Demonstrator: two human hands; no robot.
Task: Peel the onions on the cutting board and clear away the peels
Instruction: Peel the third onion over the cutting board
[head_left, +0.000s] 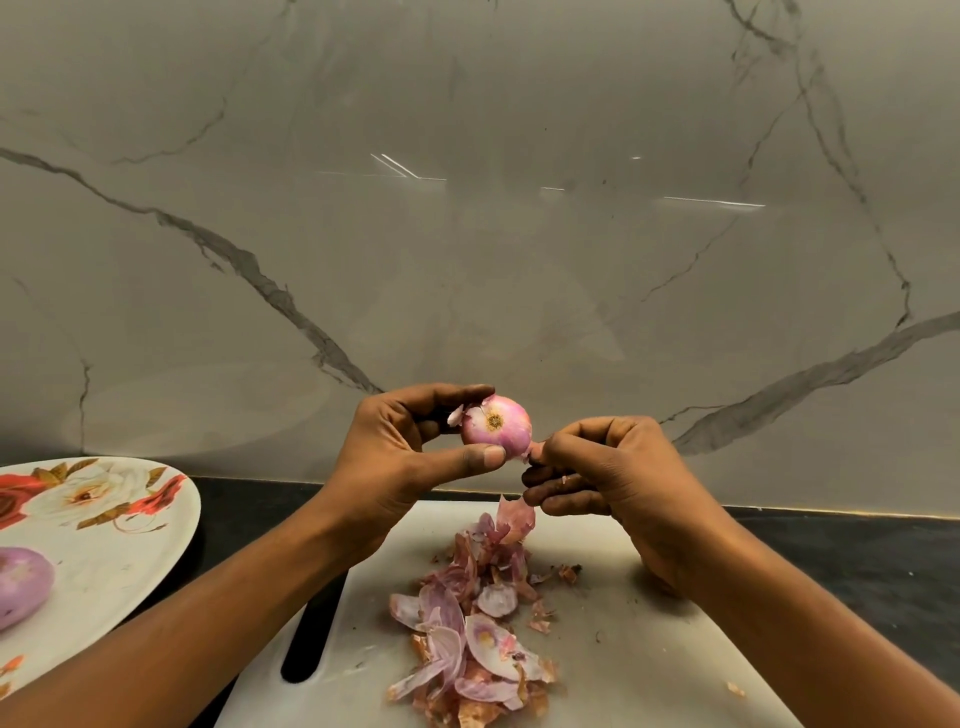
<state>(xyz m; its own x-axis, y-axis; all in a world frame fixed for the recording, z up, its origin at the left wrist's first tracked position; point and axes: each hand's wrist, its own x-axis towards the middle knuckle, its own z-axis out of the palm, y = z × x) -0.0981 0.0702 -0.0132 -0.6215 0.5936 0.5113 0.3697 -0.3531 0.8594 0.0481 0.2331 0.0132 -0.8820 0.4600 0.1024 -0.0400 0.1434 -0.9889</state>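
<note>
Peels (467, 639) heaped on white cutting board (623, 649); black counter (831, 545), marble wall (467, 234).

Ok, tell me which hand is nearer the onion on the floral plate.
Left. The left hand is up right of that onion; the right hand is farther right.

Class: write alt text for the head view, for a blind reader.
A left hand holds a small pink onion above a white cutting board while the right hand pinches its loose skin. Purple and brown onion peels lie piled on the board; a second purple onion rests on a white floral plate at left.
</note>
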